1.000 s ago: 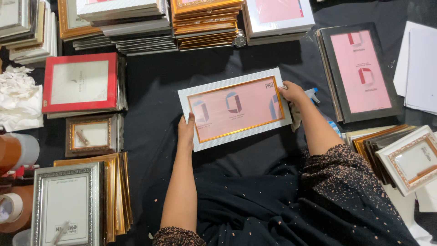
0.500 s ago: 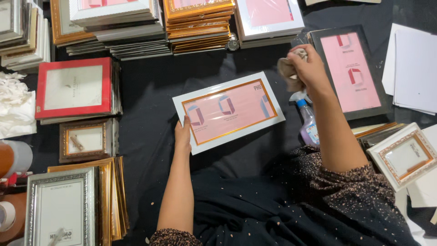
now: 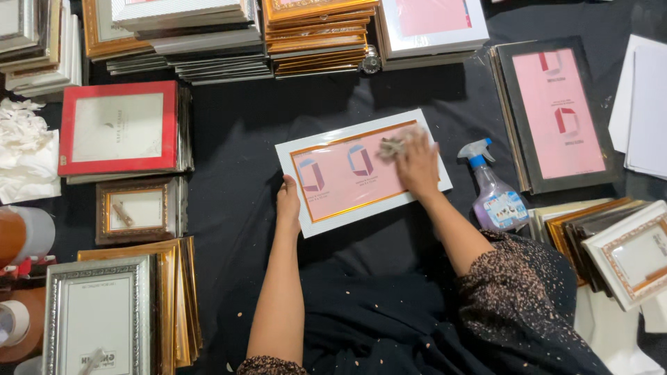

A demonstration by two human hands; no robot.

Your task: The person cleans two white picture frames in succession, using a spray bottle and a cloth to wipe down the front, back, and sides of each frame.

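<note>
White picture frame (image 3: 361,170) with a thin gold inner line and a pink paper sheet inside lies flat on the black cloth (image 3: 236,132), near the middle of it and a little tilted. The left hand (image 3: 287,205) rests on the frame's lower left edge, with its fingers curled over the rim and gripping it. The right hand (image 3: 417,163) lies on the upper right part of the frame, on the glass. Its fingers press down on a small crumpled grey rag (image 3: 390,147), which touches the glass; the fingers are bent around the rag and hold it.

Just beside the frame, on its right, a clear spray bottle with a blue and white trigger top (image 3: 493,194) lies on the cloth. Farther right, near the right edge of the cloth, is a black frame with a pink sheet (image 3: 556,111), on top of a small pile. A red frame with a pale middle (image 3: 118,127) sits on a stack near the left edge. Below it is a small dark brown frame (image 3: 135,210), and below that a silver frame (image 3: 97,316) at the bottom left corner. Tall stacks of gold and silver frames (image 3: 306,35) line the far edge of the cloth. A heap of white crumpled paper (image 3: 24,149) sits at the left edge.
</note>
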